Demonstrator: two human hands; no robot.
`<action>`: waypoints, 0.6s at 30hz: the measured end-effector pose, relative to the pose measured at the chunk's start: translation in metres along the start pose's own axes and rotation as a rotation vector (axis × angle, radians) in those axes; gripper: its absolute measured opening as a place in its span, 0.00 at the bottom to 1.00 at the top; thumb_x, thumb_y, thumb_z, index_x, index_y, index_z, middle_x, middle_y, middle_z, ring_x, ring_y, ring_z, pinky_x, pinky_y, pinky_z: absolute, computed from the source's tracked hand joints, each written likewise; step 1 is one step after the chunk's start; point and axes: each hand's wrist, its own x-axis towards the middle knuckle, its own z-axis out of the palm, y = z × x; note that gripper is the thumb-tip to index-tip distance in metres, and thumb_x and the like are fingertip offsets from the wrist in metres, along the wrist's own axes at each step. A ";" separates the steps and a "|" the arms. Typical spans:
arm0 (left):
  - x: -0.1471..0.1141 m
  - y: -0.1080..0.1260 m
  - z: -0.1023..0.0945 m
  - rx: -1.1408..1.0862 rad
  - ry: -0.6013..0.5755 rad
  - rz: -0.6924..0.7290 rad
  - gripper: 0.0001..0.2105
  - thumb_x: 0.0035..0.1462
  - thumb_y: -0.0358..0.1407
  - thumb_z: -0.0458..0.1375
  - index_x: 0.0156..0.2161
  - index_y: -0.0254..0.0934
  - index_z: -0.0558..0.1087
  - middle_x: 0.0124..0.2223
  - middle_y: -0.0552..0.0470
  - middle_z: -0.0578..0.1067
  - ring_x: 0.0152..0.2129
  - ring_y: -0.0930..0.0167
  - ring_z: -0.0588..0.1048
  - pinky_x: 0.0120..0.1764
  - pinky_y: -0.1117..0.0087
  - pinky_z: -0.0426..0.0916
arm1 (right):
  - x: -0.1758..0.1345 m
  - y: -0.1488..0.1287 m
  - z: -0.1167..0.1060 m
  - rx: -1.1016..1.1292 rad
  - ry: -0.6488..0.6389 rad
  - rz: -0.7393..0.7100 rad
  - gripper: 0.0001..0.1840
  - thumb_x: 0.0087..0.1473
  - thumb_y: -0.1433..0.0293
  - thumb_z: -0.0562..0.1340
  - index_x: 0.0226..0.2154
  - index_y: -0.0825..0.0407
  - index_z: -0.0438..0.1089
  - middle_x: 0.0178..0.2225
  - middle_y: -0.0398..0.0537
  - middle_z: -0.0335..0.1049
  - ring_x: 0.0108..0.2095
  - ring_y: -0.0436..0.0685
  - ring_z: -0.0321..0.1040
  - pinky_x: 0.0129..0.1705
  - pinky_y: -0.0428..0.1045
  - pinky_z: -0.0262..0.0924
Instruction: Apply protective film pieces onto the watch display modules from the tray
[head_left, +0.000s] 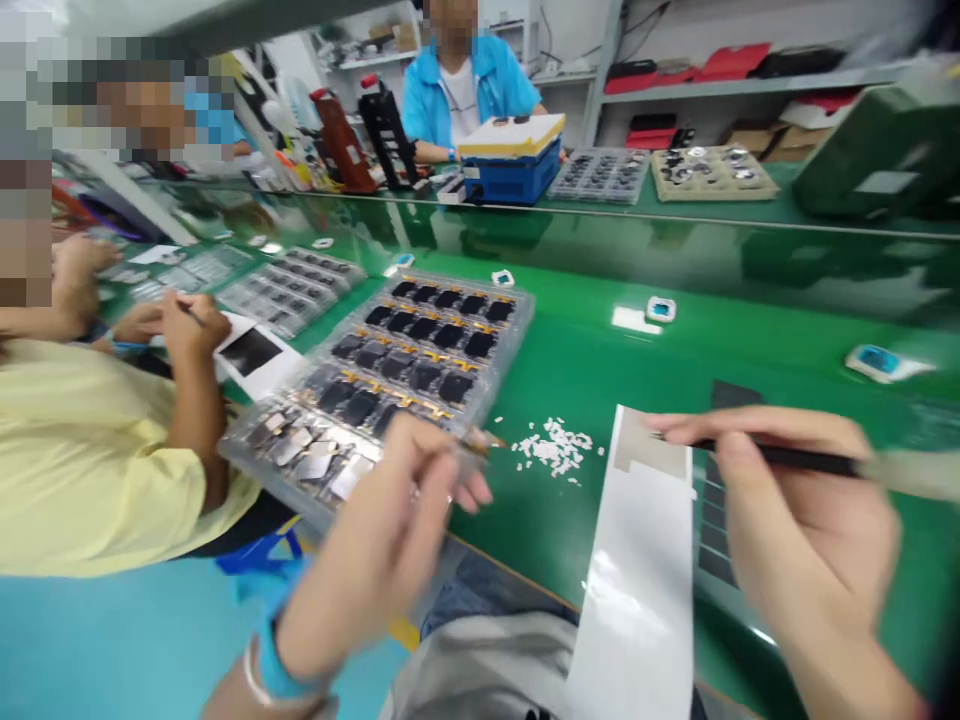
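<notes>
Head view: left grip (401,505) pinches part (475,446); right grip (814,525) clamps black tool (806,457) at sheet (641,570) edge; scraps (555,449) between.

electronics workshop (component tray (514,345), green bench (577,365))

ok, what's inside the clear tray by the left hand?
The clear tray holds rows of dark square parts with orange strips, plus pale pieces at the near end. The left hand hides part of that end; contents behind it can't be seen.

No legible text or numbers anywhere.
</notes>
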 end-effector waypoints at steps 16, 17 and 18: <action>0.029 -0.009 0.131 -0.549 -0.211 -0.064 0.05 0.70 0.37 0.50 0.45 0.40 0.66 0.31 0.55 0.70 0.27 0.73 0.71 0.34 0.72 0.65 | -0.011 0.027 -0.001 -0.477 -0.328 -0.329 0.08 0.61 0.76 0.61 0.43 0.51 0.70 0.39 0.48 0.74 0.35 0.51 0.75 0.34 0.45 0.70; 0.028 -0.009 0.130 -0.536 -0.201 -0.065 0.05 0.70 0.36 0.50 0.45 0.40 0.67 0.32 0.55 0.70 0.28 0.73 0.72 0.34 0.72 0.65 | -0.012 0.027 -0.001 -0.489 -0.335 -0.345 0.08 0.61 0.76 0.61 0.44 0.51 0.70 0.39 0.48 0.75 0.35 0.51 0.75 0.34 0.46 0.70; 0.028 -0.009 0.129 -0.522 -0.193 -0.065 0.05 0.70 0.36 0.51 0.45 0.40 0.68 0.33 0.54 0.71 0.28 0.73 0.73 0.34 0.72 0.66 | -0.012 0.027 -0.002 -0.510 -0.340 -0.364 0.08 0.61 0.76 0.61 0.44 0.52 0.70 0.40 0.49 0.75 0.36 0.52 0.75 0.34 0.46 0.70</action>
